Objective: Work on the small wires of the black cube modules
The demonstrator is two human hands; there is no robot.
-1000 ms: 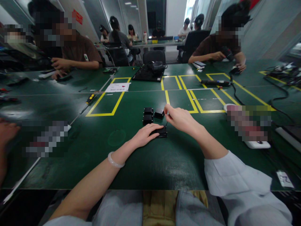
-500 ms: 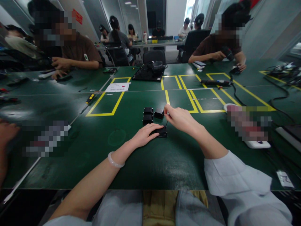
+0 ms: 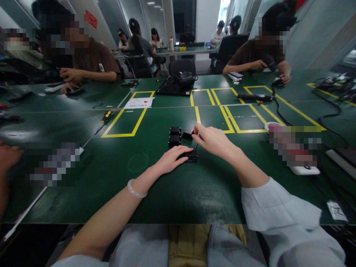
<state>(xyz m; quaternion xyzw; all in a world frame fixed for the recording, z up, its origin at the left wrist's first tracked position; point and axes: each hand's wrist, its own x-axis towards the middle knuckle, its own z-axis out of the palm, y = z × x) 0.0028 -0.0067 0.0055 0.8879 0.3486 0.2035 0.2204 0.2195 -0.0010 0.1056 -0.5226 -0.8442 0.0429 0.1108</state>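
My left hand (image 3: 174,157) lies over a small flat black box (image 3: 191,155) on the green table (image 3: 167,193), fingers curled round its near side, holding it down. My right hand (image 3: 213,140) is pinched on a thin dark tool (image 3: 196,146) whose tip points down at the box's far edge. Just beyond stand two stacked black boxes (image 3: 175,136) and a third black box (image 3: 187,135), which my right fingertips nearly touch.
Yellow tape rectangles (image 3: 125,122) mark the table. A yellow-handled screwdriver (image 3: 106,116) and a paper sheet (image 3: 139,102) lie at far left, a black tray (image 3: 174,85) at the back, cables (image 3: 328,111) and a white device (image 3: 303,170) at right. Other people work across the table.
My right hand has shifted slightly forward, its fingertips now closer to the third black box. My left hand has not moved.
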